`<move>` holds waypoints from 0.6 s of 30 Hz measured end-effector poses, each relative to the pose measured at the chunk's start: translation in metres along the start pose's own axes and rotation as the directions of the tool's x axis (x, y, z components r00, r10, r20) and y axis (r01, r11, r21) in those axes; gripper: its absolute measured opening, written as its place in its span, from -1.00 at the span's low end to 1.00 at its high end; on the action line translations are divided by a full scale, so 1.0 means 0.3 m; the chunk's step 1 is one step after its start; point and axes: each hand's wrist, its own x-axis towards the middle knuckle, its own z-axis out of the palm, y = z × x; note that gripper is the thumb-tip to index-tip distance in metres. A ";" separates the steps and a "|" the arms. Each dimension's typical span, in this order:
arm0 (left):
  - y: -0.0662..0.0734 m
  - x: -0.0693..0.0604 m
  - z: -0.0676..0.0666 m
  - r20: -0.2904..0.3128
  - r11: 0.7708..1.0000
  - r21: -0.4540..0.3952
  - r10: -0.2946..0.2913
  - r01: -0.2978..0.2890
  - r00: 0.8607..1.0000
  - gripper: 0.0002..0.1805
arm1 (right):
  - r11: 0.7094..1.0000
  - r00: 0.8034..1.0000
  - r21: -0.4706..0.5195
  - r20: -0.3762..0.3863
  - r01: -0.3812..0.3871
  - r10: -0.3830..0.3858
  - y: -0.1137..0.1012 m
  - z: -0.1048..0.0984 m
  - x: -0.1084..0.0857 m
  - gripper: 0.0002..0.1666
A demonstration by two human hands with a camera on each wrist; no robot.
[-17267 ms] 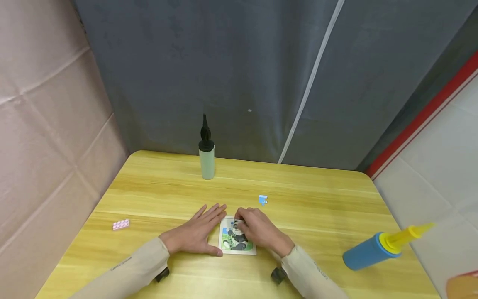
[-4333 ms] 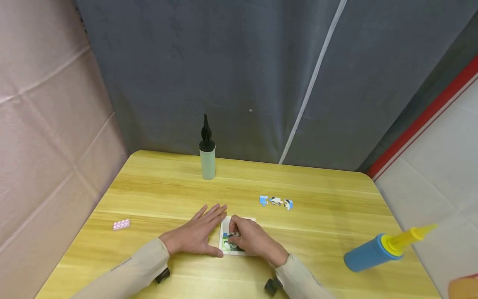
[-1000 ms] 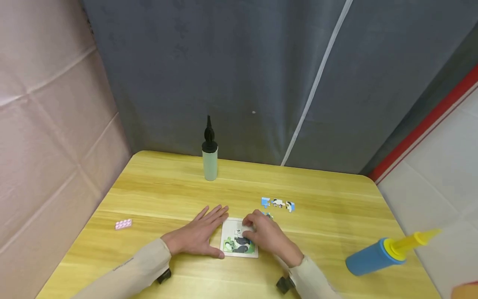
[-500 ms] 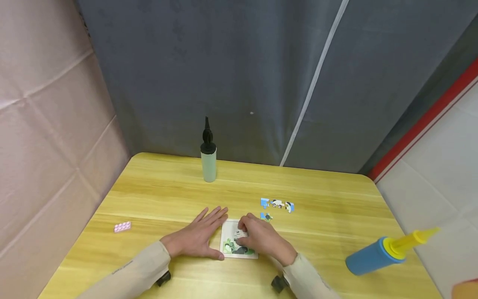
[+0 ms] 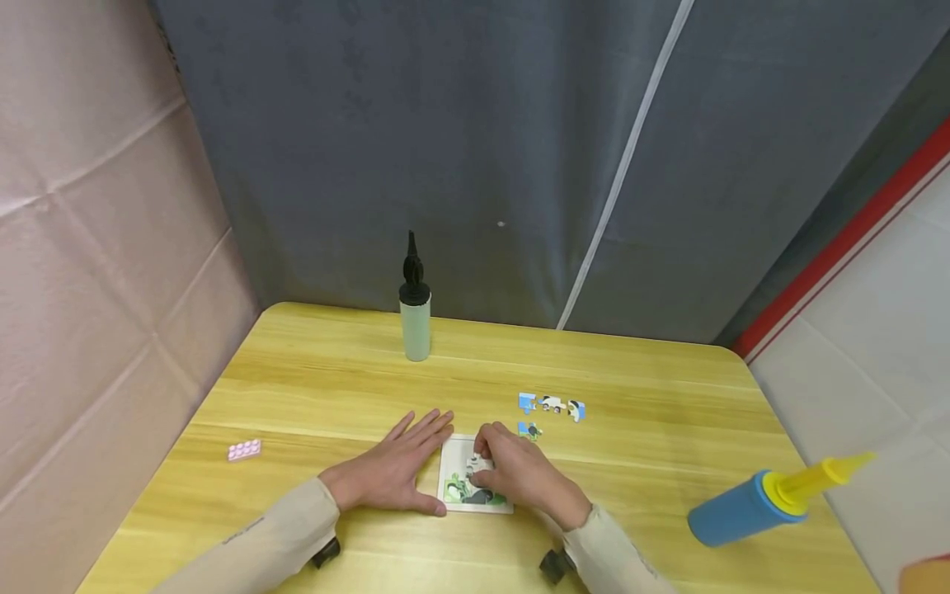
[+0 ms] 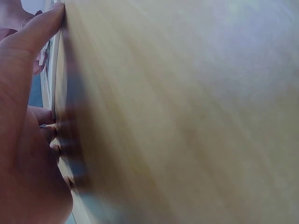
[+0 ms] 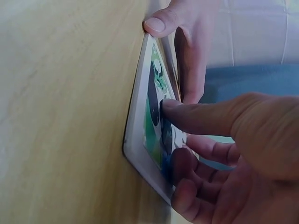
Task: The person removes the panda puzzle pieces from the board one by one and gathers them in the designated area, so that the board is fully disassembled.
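Note:
A small white puzzle board point(image 5: 456, 450) with panda and green leaf pieces along its lower part lies on the table. Beside its left edge, my left hand point(image 5: 389, 474) is spread flat, thumb at the lower left corner. In the right wrist view, the thumb and curled fingertips of my right hand point(image 7: 247, 149) pinch a dark puzzle piece point(image 7: 166, 128) on the board point(image 7: 135, 135). My right hand point(image 5: 519, 470) partly hides the board's right side. Behind it lie a blue piece point(image 5: 526, 402), two panda pieces point(image 5: 552, 403) and a blue-green piece point(image 5: 529, 430).
A pale green pump point(image 5: 416, 330) with a black top stands toward the table's back edge. On the right lies a blue and yellow pump point(image 5: 742, 509). A pink studded brick point(image 5: 244, 450) is on the left. A grey curtain point(image 5: 408, 124) hangs behind the table.
Over the last second, my right hand has moved slightly left and down over the board, uncovering more of the blue-green piece. Panda pieces seen on the board earlier now lie behind it.

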 end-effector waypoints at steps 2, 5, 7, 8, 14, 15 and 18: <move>0.000 0.000 0.000 0.004 1.000 0.001 -0.004 0.004 1.000 0.28 | 1.000 1.000 0.014 0.000 -0.008 0.008 0.003 0.001 0.000 -0.58; 0.001 0.001 0.000 0.005 1.000 0.003 -0.005 0.005 1.000 0.28 | 0.999 1.000 0.050 -0.002 -0.014 0.014 0.012 0.005 0.003 -0.57; 0.002 0.001 -0.002 0.005 1.000 0.004 -0.004 0.004 1.000 0.27 | 0.997 1.000 0.075 -0.002 -0.009 0.010 0.018 0.006 0.004 -0.56; 0.003 0.001 -0.003 0.005 1.000 0.005 -0.004 0.004 1.000 0.27 | 0.996 1.000 0.090 -0.002 -0.007 0.007 0.021 0.007 0.004 -0.56; 0.006 0.000 -0.006 -0.001 1.000 0.007 -0.001 0.001 1.000 0.27 | 0.984 1.000 0.177 -0.005 0.031 -0.031 0.039 0.008 0.000 -0.68; 0.006 0.000 -0.006 -0.001 1.000 0.008 -0.002 0.002 1.000 0.28 | 0.980 0.999 0.197 -0.005 0.035 -0.035 0.042 0.008 -0.001 -0.72; 0.006 0.001 -0.006 -0.002 1.000 0.013 -0.003 0.003 1.000 0.28 | 0.962 0.999 0.269 -0.009 0.042 -0.041 0.048 0.006 -0.003 -0.83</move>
